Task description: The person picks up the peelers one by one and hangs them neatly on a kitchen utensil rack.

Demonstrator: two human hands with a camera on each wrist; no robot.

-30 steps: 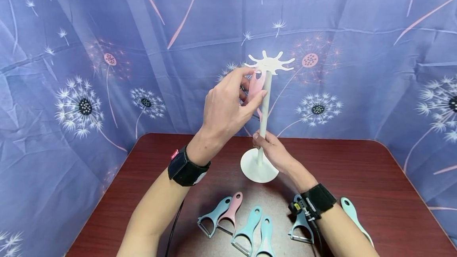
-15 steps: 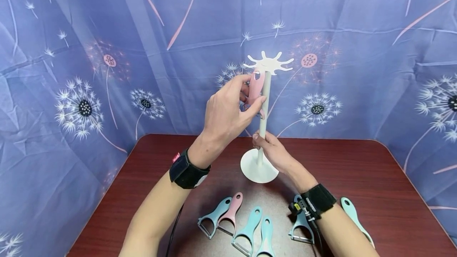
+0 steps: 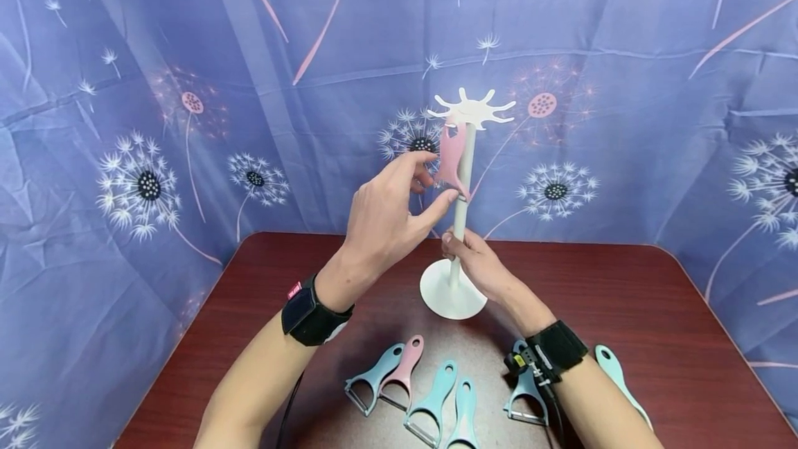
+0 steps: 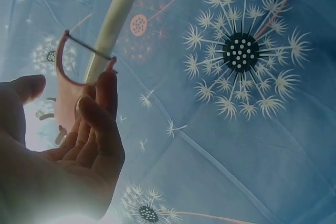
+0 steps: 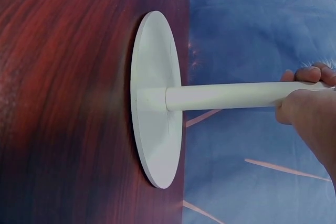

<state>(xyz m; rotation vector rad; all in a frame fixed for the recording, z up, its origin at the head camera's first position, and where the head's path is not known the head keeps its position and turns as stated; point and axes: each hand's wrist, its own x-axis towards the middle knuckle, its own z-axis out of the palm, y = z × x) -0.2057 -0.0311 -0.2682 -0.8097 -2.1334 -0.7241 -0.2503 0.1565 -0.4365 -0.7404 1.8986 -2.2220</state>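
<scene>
A pink peeler (image 3: 451,154) hangs by the hole in its handle from an arm of the white stand (image 3: 461,210), blade end down along the pole. My left hand (image 3: 383,217) is just to its left and a little below, thumb and fingers spread apart around its lower part. In the left wrist view, the fingers of that hand (image 4: 86,145) overlap the pink peeler (image 4: 71,100), whose metal blade crosses the pole. My right hand (image 3: 480,262) grips the lower pole, also seen in the right wrist view above the round base (image 5: 157,135).
On the dark red table (image 3: 299,276) lie a blue peeler (image 3: 374,376), another pink peeler (image 3: 405,369) and several more bluish ones, one partly under my right wrist. A pale green peeler (image 3: 614,369) lies right. A patterned blue cloth (image 3: 324,158) hangs behind.
My left hand has let go of the pink peeler and moved down and left, its fingers spreading. The peeler stays hanging from the stand. My right hand has kept its hold on the pole.
</scene>
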